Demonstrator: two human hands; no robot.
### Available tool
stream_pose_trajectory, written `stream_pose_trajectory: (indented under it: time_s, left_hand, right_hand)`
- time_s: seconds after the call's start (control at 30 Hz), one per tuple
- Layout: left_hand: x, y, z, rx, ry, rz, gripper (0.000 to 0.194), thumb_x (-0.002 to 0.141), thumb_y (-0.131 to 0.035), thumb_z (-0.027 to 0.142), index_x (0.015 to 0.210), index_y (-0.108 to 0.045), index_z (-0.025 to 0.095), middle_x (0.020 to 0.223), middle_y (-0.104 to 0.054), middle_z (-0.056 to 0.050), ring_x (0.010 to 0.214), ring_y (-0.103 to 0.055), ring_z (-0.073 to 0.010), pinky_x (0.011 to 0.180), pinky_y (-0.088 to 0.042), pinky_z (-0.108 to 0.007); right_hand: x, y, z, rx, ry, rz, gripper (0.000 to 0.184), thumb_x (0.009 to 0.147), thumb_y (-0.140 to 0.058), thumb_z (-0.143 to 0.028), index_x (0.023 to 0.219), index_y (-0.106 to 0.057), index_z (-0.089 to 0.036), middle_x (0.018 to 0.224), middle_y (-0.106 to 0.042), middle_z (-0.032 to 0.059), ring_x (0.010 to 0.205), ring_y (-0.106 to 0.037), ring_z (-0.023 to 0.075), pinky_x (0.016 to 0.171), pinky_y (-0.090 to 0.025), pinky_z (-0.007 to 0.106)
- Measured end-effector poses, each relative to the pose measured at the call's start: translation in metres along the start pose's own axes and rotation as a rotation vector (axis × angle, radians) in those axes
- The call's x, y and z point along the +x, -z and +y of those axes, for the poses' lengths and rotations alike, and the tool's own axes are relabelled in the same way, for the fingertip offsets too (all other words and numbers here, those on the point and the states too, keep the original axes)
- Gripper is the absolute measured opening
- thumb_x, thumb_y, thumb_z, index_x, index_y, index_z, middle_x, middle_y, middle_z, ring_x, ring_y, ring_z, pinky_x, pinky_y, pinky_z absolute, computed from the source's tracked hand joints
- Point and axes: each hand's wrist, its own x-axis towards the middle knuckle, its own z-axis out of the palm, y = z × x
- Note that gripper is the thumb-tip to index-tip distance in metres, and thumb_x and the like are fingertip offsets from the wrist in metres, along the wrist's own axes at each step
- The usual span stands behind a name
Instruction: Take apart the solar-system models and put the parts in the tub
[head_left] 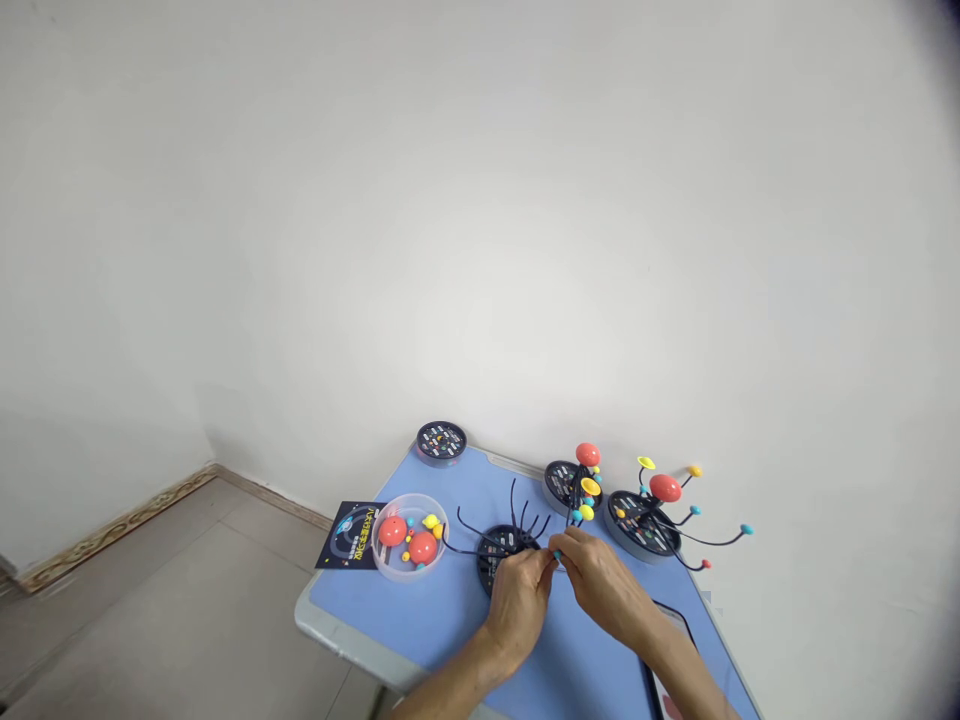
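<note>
Hands working over a wired base on a blue table.
Two models are standing at the right rear; the base is lying mid-table, its dark wires splaying out. A clear bowl is holding two red balls, yellow pieces and smaller beads. The right hand is pinching a blue bead; the left is closing its fingertips beside it, their grip being hidden. The hands are partly covering the base; the right forearm is crossing a dark-edged panel, which the frame is cutting off.

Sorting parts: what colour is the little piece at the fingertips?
The little piece is blue, clearest in head view.
</note>
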Motion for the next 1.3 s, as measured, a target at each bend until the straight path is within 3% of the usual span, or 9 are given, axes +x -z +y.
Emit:
stream_pose_trajectory:
  time_s: [0.1,0.2,0.3,0.47,0.63,0.87,1.1,1.3]
  left_hand:
    - [0.000,0.000,-0.001,0.023,0.000,0.000,0.031,0.096,-0.044,0.016,0.079,-0.070,0.019,0.073,-0.071,-0.005,0.063,-0.064,-0.0164,0.058,-0.041,-0.025]
    - [0.000,0.001,0.001,0.024,0.012,-0.013,0.031,0.095,-0.044,0.015,0.077,-0.068,0.019,0.070,-0.070,-0.004,0.061,-0.062,-0.0147,0.057,-0.039,-0.023]
    - [0.001,0.003,0.004,0.020,0.009,-0.017,0.031,0.096,-0.044,0.016,0.078,-0.069,0.019,0.070,-0.070,-0.004,0.062,-0.063,-0.0146,0.058,-0.039,-0.023]
    - [0.001,0.003,0.005,0.021,0.004,0.004,0.031,0.097,-0.045,0.018,0.078,-0.069,0.019,0.071,-0.071,-0.005,0.062,-0.064,-0.0155,0.059,-0.039,-0.024]
    - [0.001,0.002,0.003,-0.004,0.015,-0.012,0.031,0.098,-0.044,0.020,0.082,-0.071,0.019,0.075,-0.073,-0.006,0.066,-0.066,-0.0169,0.062,-0.042,-0.025]
    - [0.000,0.002,0.003,0.045,0.002,-0.017,0.030,0.096,-0.045,0.014,0.082,-0.071,0.018,0.072,-0.072,-0.007,0.062,-0.065,-0.0165,0.058,-0.039,-0.025]
    - [0.004,0.004,0.006,-0.030,-0.008,-0.018,0.029,0.095,-0.045,0.012,0.090,-0.073,0.019,0.077,-0.074,-0.007,0.069,-0.069,-0.0177,0.063,-0.042,-0.024]
    - [0.002,0.005,0.007,0.029,0.006,-0.026,0.030,0.095,-0.044,0.012,0.089,-0.073,0.018,0.075,-0.073,-0.007,0.066,-0.067,-0.0175,0.059,-0.041,-0.025]
  right_hand:
    - [-0.001,0.001,0.000,0.072,-0.042,-0.031,0.029,0.093,-0.038,-0.014,0.109,-0.062,-0.018,0.089,-0.066,0.0067,0.078,-0.063,0.0189,0.069,-0.040,0.027]
    - [0.000,0.001,-0.001,0.058,-0.136,-0.054,0.023,0.095,-0.041,-0.024,0.095,-0.063,-0.018,0.079,-0.067,0.0059,0.073,-0.061,0.0203,0.065,-0.037,0.028]
    - [0.003,0.000,-0.001,0.033,-0.134,-0.066,0.028,0.095,-0.037,-0.016,0.078,-0.059,-0.019,0.077,-0.066,0.0060,0.071,-0.060,0.0183,0.062,-0.033,0.027]
    - [0.005,-0.001,-0.002,-0.082,-0.031,-0.070,0.030,0.083,-0.037,0.002,0.077,-0.059,-0.017,0.082,-0.066,0.0065,0.071,-0.059,0.0157,0.061,-0.030,0.025]
    - [0.003,0.000,-0.001,-0.081,0.020,-0.090,0.036,0.078,-0.032,0.007,0.080,-0.059,-0.016,0.084,-0.064,0.0071,0.069,-0.057,0.0157,0.062,-0.032,0.026]
    - [0.002,-0.005,0.005,0.145,0.008,0.000,0.024,0.090,-0.037,-0.008,0.084,-0.058,-0.019,0.084,-0.064,0.0057,0.076,-0.060,0.0178,0.067,-0.038,0.027]
    - [0.007,-0.018,0.010,-0.083,0.119,0.048,0.033,0.075,-0.034,0.007,0.075,-0.057,-0.017,0.077,-0.059,0.0054,0.068,-0.055,0.0161,0.061,-0.032,0.026]
    - [0.002,-0.026,0.015,0.106,0.154,0.176,0.031,0.086,-0.031,-0.001,0.081,-0.056,-0.019,0.078,-0.058,0.0039,0.065,-0.056,0.0147,0.060,-0.039,0.024]
